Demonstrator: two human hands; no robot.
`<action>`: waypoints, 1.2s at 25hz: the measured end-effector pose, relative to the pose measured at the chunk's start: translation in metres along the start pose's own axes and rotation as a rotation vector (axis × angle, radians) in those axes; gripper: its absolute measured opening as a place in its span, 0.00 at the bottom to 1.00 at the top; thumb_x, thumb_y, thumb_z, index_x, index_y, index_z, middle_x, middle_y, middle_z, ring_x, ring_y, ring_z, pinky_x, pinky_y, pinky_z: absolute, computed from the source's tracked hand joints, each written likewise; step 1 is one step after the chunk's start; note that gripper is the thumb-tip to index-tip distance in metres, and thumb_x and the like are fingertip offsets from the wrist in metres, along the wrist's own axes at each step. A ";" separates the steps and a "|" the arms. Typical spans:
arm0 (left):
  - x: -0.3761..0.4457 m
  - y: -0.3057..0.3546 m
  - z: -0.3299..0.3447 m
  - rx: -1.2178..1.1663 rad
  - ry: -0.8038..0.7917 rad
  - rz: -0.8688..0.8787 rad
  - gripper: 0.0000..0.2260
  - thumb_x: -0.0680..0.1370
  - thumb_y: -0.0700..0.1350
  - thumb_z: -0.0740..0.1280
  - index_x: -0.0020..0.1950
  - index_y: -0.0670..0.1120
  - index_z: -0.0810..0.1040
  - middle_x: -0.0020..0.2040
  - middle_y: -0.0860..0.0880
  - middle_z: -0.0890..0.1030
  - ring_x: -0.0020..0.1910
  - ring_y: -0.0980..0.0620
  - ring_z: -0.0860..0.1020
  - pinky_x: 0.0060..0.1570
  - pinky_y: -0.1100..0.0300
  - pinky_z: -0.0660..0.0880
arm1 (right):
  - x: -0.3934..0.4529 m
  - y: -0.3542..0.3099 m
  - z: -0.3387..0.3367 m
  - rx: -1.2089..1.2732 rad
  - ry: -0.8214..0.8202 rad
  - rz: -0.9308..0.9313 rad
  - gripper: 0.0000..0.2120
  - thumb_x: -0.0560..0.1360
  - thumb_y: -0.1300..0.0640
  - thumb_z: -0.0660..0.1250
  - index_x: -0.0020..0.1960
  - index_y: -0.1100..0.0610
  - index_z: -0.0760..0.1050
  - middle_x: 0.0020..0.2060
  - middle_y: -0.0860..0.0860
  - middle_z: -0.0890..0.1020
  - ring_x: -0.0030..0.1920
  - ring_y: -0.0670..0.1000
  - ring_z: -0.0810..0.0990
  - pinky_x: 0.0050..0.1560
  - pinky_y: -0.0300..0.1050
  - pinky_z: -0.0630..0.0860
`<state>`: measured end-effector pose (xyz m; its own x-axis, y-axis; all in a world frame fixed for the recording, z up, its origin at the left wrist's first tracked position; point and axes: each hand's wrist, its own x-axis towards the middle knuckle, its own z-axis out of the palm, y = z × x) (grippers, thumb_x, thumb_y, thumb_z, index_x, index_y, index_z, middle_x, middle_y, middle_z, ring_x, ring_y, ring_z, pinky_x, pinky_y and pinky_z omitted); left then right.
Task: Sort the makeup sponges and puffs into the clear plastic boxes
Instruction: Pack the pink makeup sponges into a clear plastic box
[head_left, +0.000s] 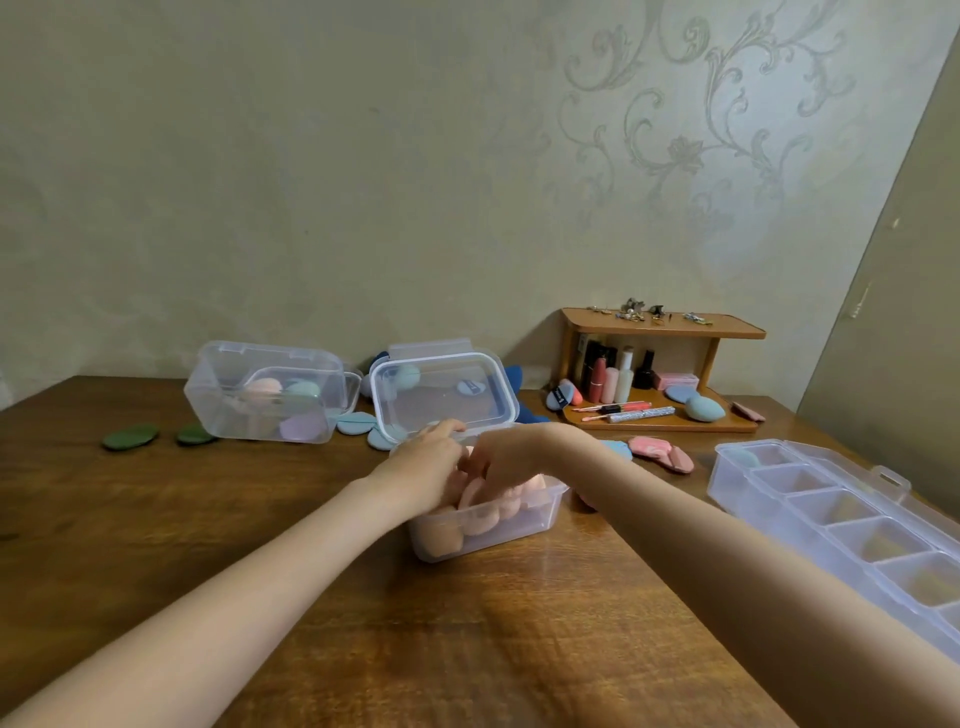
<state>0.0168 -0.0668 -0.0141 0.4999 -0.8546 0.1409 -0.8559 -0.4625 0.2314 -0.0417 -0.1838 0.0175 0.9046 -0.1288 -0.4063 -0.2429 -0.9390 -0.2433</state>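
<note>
A small clear box sits mid-table, filled with several peach and pink sponges. Its lid stands open behind it. Both my hands are over this box. My left hand has curled fingers at the back rim, touching the sponges; a grip cannot be told. My right hand points its fingers down onto a pink puff standing on edge. A second clear box lies tilted at the back left with peach, teal and purple sponges inside.
Two green puffs lie far left. Blue puffs lie between the boxes, pink puffs to the right. A long compartment organiser lies along the right edge. A wooden shelf with cosmetics and a blue sponge stands at the back right.
</note>
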 end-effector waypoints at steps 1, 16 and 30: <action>-0.001 0.000 -0.002 -0.012 -0.005 -0.003 0.13 0.78 0.43 0.61 0.61 0.42 0.76 0.75 0.48 0.59 0.72 0.48 0.61 0.70 0.53 0.62 | 0.002 -0.006 0.004 -0.041 0.044 0.004 0.17 0.75 0.58 0.66 0.63 0.63 0.74 0.60 0.61 0.78 0.51 0.56 0.77 0.50 0.46 0.74; -0.011 -0.029 -0.025 -0.266 -0.063 0.037 0.11 0.78 0.48 0.63 0.61 0.50 0.75 0.71 0.52 0.66 0.60 0.53 0.72 0.58 0.63 0.69 | -0.014 -0.016 -0.063 0.232 -0.041 0.064 0.12 0.78 0.62 0.61 0.58 0.66 0.76 0.49 0.60 0.84 0.42 0.51 0.83 0.53 0.44 0.79; -0.047 -0.207 -0.117 -0.077 0.179 -0.356 0.17 0.77 0.46 0.65 0.67 0.50 0.71 0.70 0.49 0.66 0.70 0.50 0.64 0.69 0.53 0.62 | 0.168 -0.166 -0.103 0.057 0.335 -0.115 0.18 0.77 0.59 0.63 0.65 0.65 0.72 0.58 0.55 0.76 0.59 0.56 0.75 0.57 0.46 0.73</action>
<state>0.1859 0.0970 0.0444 0.7844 -0.5862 0.2030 -0.6159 -0.6972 0.3667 0.1866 -0.0822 0.0800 0.9895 -0.1289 -0.0646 -0.1430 -0.9355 -0.3231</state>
